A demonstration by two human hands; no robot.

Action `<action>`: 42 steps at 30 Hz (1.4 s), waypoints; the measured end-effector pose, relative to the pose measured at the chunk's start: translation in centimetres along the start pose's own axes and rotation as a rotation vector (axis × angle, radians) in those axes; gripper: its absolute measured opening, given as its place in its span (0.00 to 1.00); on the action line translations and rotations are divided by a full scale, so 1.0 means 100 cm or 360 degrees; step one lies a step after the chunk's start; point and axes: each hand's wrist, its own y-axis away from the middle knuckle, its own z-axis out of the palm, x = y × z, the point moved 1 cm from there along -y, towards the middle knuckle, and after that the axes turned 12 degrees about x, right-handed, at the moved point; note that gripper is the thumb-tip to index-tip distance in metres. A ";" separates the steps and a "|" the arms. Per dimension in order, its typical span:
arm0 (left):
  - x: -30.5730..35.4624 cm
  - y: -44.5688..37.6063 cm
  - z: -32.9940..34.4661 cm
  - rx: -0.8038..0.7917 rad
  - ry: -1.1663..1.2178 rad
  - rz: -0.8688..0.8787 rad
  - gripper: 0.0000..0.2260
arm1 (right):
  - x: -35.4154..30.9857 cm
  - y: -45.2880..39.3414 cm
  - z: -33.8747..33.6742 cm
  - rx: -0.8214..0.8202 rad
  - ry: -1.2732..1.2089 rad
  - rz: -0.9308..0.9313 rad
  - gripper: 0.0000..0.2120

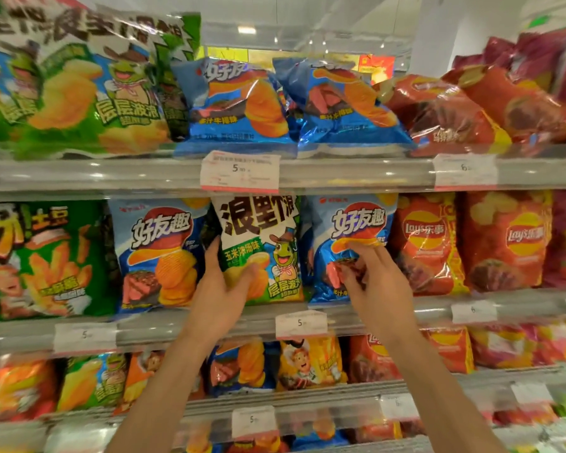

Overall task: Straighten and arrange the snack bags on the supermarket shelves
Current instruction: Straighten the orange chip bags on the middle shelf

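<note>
While the left hand [221, 291] grips the green-and-white snack bag [262, 246] upright on the middle shelf [389, 310], long axis vertical, it sits wedged between two blue bags [159, 253], touching both; the right hand [378, 276] pinches the right blue bag [353, 230], under the shelf edge above
</note>
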 end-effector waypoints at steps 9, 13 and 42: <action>0.026 -0.001 -0.018 0.0111 0.0190 0.0044 0.38 | -0.008 -0.005 -0.011 -0.0112 -0.0240 0.0271 0.14; 0.025 0.012 -0.034 0.0005 0.0312 -0.0028 0.31 | -0.024 -0.002 -0.004 -0.0250 -0.0438 0.0436 0.18; -0.023 0.043 -0.165 0.0434 0.0252 -0.0191 0.22 | -0.170 0.032 0.075 -0.0954 -0.1229 0.0531 0.27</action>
